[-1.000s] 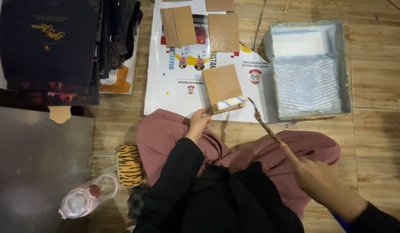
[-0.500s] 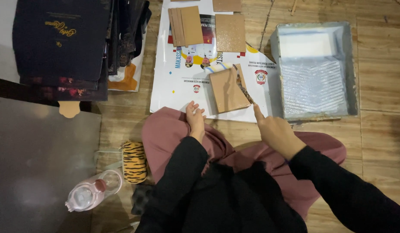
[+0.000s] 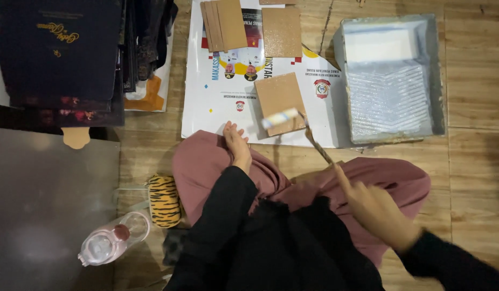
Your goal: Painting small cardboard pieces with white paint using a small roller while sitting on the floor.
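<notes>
A brown cardboard piece (image 3: 278,98) lies on a printed white sheet (image 3: 217,102) spread over the wooden floor. A small paint roller (image 3: 281,117) rests on its near edge, blurred by motion. My right hand (image 3: 376,207) is shut on the roller's thin handle (image 3: 318,148), pulled back over my pink-skirted lap. My left hand (image 3: 236,143) lies on my left knee with fingers apart, its fingertips at the sheet's near edge, close to the cardboard piece.
A grey paint tray (image 3: 438,70) with white paint stands at the right. More brown cardboard pieces (image 3: 222,24) lie at the sheet's far end. Dark printed boards (image 3: 61,48) are stacked at the far left. A tiger-striped pouch (image 3: 164,199) and a plastic bottle (image 3: 106,245) lie by my left side.
My right hand has drawn back toward my lap, pulling the roller from the middle of the cardboard piece to its near edge. My left hand has stayed on my knee.
</notes>
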